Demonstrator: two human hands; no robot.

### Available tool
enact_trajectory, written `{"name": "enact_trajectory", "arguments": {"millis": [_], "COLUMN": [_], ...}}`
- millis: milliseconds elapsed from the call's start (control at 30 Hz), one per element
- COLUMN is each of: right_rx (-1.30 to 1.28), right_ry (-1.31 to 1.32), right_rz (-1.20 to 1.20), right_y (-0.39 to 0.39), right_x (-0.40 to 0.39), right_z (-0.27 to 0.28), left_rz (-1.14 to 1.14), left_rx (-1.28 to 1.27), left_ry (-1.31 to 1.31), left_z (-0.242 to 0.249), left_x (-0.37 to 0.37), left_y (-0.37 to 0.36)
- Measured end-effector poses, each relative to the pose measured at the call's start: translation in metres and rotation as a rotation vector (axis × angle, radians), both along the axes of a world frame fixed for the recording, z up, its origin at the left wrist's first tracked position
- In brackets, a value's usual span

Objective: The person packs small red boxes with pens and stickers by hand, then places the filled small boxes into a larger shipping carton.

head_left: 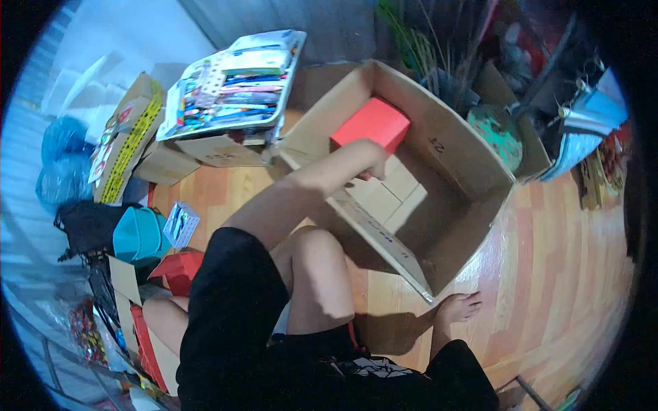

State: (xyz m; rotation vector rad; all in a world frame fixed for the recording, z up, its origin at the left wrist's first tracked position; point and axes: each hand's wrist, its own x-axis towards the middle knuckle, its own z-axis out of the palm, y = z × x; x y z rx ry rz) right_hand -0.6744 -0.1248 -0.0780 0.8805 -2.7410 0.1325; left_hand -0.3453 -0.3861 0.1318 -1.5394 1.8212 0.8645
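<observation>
My left hand (pixel 370 159) reaches over the near wall of a large cardboard box (pixel 473 171). It is at the front corner of a red box (pixel 373 123) that lies inside against the far left wall. The fingers bend downward and are mostly hidden, so their grip cannot be made out. Pale cardboard flaps (pixel 394 192) show on the box's bottom, beside the hand. My right hand (pixel 459 308) rests on the wooden floor near the box's front corner, fingers stretched out and holding nothing.
A tray of pens (pixel 240 96) sits on a cardboard carton (pixel 223 151) at back left. A teal bin (pixel 137 233), a small patterned holder (pixel 181 225) and red pieces (pixel 179 268) lie at left. Plants (pixel 439 48) and a green-patterned pot (pixel 497 137) stand behind the box.
</observation>
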Motion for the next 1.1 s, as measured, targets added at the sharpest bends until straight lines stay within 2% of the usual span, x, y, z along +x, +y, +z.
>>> {"name": "enact_trajectory", "arguments": {"millis": [133, 200, 233, 267, 333, 400, 433, 467, 533, 600, 633, 700, 733, 833, 867, 933, 967, 1067, 1100], "right_rx": [0.009, -0.098, -0.108, -0.121, -0.227, -1.134, -1.205, -1.226, -1.261, -1.284, -1.31, -1.34, -1.355, -1.424, -1.454, -1.522, -1.557, -1.627, -1.635], "right_ry": [-0.033, -0.04, -0.044, -0.043, -0.661, -0.715, -0.832, -0.839, -0.701, -0.52, -0.424, -0.275, -0.223, -0.098, -0.074, -0.054, -0.064, -0.157, -0.209], "right_rz": [-0.011, 0.002, 0.029, 0.067, -0.067, 0.295, 0.523, 0.664, 0.83, 0.967, 1.025, 1.106, 1.132, 1.16, 1.155, 1.177, 1.182, 1.199, 1.217], "right_y": [-0.001, 0.002, 0.006, 0.008, -0.008, -0.027, -0.039, -0.043, -0.023, 0.014, 0.034, 0.068, 0.081, 0.11, 0.117, 0.121, 0.121, 0.114, 0.106], "right_x": [0.0, 0.003, 0.001, -0.006, -0.047, -0.038, -0.054, -0.064, -0.076, -0.082, -0.082, -0.076, -0.072, -0.06, -0.055, -0.04, -0.03, 0.008, 0.026], "right_z": [0.005, 0.001, 0.001, 0.005, 0.015, 0.088, 0.129, 0.172, 0.257, 0.314, 0.336, 0.368, 0.38, 0.413, 0.423, 0.438, 0.443, 0.441, 0.437], "left_rz": [0.128, 0.159, 0.144, 0.169, 0.444, 0.305, 0.302, 0.308, 0.34, 0.649, 0.655, 0.748, 0.757, 1.166, 1.157, 1.16, 1.073, 0.948, 0.919], "left_rx": [0.013, -0.544, -0.841, -0.867, -1.265, -1.553, -1.447, -1.334, -1.111, -0.998, -0.994, -1.364, -1.357, -1.222, -1.202, -1.373, -1.378, -1.276, -1.112], "left_ry": [0.095, 0.382, 0.383, 0.383, 0.555, 0.523, 0.476, 0.435, 0.206, 0.073, 0.067, 0.25, 0.238, 0.525, 0.532, 0.548, 0.512, 0.504, 0.336], "left_z": [0.03, 0.04, 0.049, 0.053, 0.055, 0.026, 0.031, 0.034, 0.043, 0.042, 0.039, 0.035, 0.038, 0.027, 0.029, 0.035, 0.035, 0.047, 0.049], "left_x": [0.015, 0.028, 0.032, 0.036, 0.046, 0.07, 0.089, 0.107, 0.146, 0.17, 0.175, 0.186, 0.188, 0.195, 0.196, 0.193, 0.193, 0.185, 0.186], "left_y": [0.031, 0.061, 0.083, 0.109, 0.162, 0.22, 0.25, 0.286, 0.349, 0.399, 0.423, 0.469, 0.492, 0.542, 0.549, 0.553, 0.546, 0.52, 0.508]}}
